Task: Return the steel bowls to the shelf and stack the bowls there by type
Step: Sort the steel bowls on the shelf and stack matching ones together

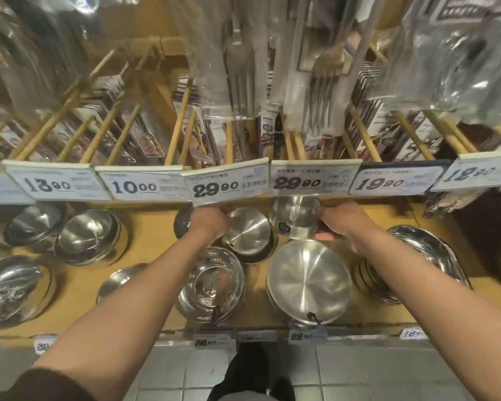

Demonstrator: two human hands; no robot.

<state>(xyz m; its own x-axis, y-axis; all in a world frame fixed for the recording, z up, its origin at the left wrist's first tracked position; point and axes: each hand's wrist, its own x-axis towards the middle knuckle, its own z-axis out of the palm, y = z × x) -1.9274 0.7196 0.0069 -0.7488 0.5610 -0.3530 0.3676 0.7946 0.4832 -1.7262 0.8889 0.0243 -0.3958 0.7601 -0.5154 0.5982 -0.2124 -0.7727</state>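
Both my arms reach deep into the wooden shelf (78,282), under a row of price tags. My left hand (210,222) grips the rim of a brushed steel bowl (248,231) that sits tilted on a small stack at the back. My right hand (340,219) holds a straight-sided steel bowl (294,217) with a small green label on its wall, fingers curled round its right rim. In front of them stand a shiny deep bowl stack (211,285) and a wide brushed bowl stack (308,282).
More steel bowls stand at the left (88,237) and far left (10,287); oval steel dishes (428,253) lie at the right. The price-tag rail (229,183) hangs just above my hands. Packaged cutlery hangs above. Grey floor tiles lie below the shelf edge.
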